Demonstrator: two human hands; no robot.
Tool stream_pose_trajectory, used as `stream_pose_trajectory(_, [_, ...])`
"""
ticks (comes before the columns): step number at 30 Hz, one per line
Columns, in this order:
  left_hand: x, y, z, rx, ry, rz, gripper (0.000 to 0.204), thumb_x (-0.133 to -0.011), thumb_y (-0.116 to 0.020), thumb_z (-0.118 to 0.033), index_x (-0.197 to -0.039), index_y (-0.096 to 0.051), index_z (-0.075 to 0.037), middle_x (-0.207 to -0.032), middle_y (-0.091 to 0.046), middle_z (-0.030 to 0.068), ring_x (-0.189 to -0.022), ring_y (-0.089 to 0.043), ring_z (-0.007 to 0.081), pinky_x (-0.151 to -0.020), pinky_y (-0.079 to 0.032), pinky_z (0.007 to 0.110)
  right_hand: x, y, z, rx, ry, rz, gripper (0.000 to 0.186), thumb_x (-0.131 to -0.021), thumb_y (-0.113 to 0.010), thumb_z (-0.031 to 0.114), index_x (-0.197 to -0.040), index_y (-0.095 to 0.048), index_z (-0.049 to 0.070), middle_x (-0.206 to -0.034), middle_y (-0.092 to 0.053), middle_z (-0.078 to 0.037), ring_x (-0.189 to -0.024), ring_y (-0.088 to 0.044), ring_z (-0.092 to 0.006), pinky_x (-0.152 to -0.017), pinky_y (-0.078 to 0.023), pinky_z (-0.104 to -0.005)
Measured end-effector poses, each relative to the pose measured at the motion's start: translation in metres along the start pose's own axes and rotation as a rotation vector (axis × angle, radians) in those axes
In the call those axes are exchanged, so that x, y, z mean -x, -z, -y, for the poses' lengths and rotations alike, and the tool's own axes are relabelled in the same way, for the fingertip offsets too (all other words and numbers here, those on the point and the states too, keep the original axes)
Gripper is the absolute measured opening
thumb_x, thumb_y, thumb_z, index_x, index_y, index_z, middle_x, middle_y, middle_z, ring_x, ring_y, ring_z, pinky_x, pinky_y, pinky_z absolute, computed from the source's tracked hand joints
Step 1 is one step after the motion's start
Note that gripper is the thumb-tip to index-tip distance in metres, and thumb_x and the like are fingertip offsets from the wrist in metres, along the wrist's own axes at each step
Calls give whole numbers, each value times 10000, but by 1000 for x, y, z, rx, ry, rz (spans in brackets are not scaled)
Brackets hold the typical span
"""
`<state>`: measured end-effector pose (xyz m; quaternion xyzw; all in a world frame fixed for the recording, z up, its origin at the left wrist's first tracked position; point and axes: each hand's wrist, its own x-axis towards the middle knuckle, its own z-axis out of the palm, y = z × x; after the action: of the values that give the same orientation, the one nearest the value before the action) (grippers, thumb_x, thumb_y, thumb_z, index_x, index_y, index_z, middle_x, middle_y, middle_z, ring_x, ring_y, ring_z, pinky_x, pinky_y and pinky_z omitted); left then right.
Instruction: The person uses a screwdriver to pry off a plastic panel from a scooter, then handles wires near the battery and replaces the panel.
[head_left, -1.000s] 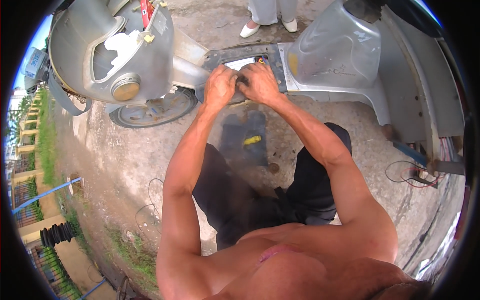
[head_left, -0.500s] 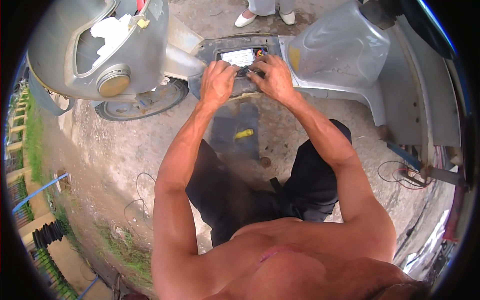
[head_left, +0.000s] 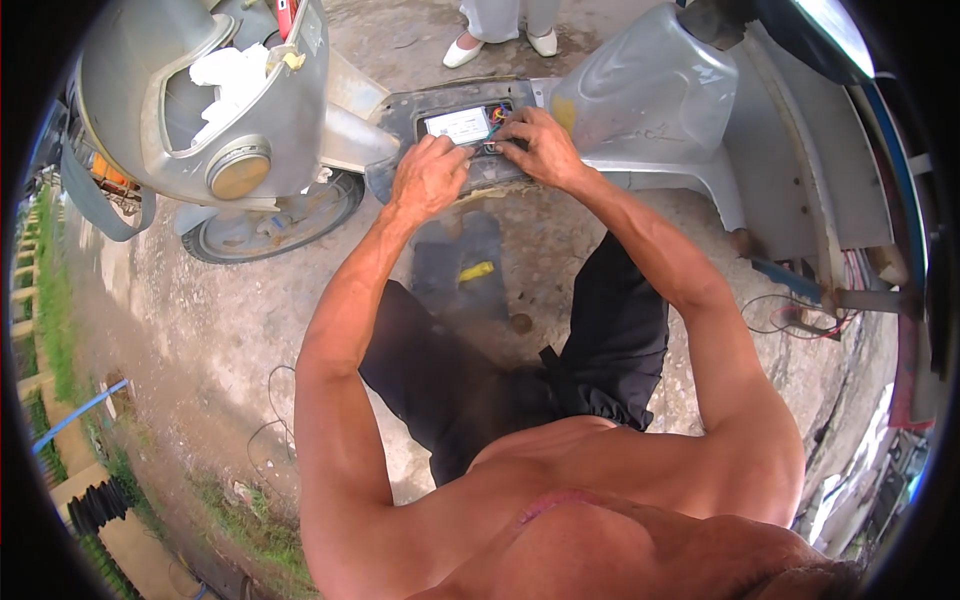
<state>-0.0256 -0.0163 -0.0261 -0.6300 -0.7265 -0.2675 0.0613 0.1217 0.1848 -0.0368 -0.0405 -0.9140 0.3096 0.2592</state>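
A grey scooter's dark footboard [head_left: 405, 110] has an open compartment holding a box with a white label [head_left: 458, 125]. Coloured wires [head_left: 499, 113] bunch at the compartment's right end. My left hand [head_left: 431, 178] rests at the near left rim with its fingers bent inward; whatever its fingertips grip is hidden. At the near right corner, my right hand [head_left: 545, 148] has thumb and forefinger closed together around thin wiring beside the box. Between the two hands the small parts are too fine to make out.
The scooter's rear body shell [head_left: 215, 160] stands left, above a wheel [head_left: 285, 225]; its grey front panel [head_left: 650, 100] is to the right. Below the footboard a dark sheet [head_left: 440, 255] with a yellow piece [head_left: 477, 271] lies on concrete. Another person's white shoes [head_left: 462, 50] are beyond.
The whole view has shifted slightly. My hands have come a little apart at the compartment's near edge, and more of the labelled box and coloured wiring shows between them.
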Motion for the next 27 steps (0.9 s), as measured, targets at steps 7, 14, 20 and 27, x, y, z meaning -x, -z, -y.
stream_pose_trajectory(7, [9, 1, -6, -3, 58, -126, 235, -864, -736, -155, -1094, -751, -109, -960, -633, 57, -955, -598, 278, -835, -485, 425, -10, -7, 9, 97, -4, 127, 174, -886, -754, 216, -1001, -772, 86, -1036, -656, -129, -1019, -631, -353, -892, -511, -457])
stream_pose_trajectory(14, [8, 6, -11, 17, 20, -33, 256, -890, -734, -186, -1140, -760, -139, -986, -621, 42, -959, -586, 267, -838, -473, 408, -2, -2, 13, -31, -14, 17, 184, -908, -729, 241, -994, -738, 79, -1022, -654, -124, -958, -649, -340, -798, -544, -462])
stream_pose_trajectory(20, [8, -4, 3, 53, 48, -1, 239, -910, -720, -228, -1116, -771, -119, -1036, -641, 60, -1019, -600, 279, -877, -494, 425, -11, -18, 10, 236, -38, 120, 180, -893, -730, 268, -962, -754, 103, -1001, -667, -127, -990, -645, -361, -857, -529, -471])
stream_pose_trajectory(27, [44, -2, -18, 295, 205, -469, 176, -820, -756, -58, -996, -754, -41, -967, -723, 109, -924, -675, 305, -820, -534, 412, -7, -26, 5, 278, -58, 42, 226, -870, -752, 290, -949, -748, 78, -1022, -671, -124, -974, -654, -347, -839, -531, -457])
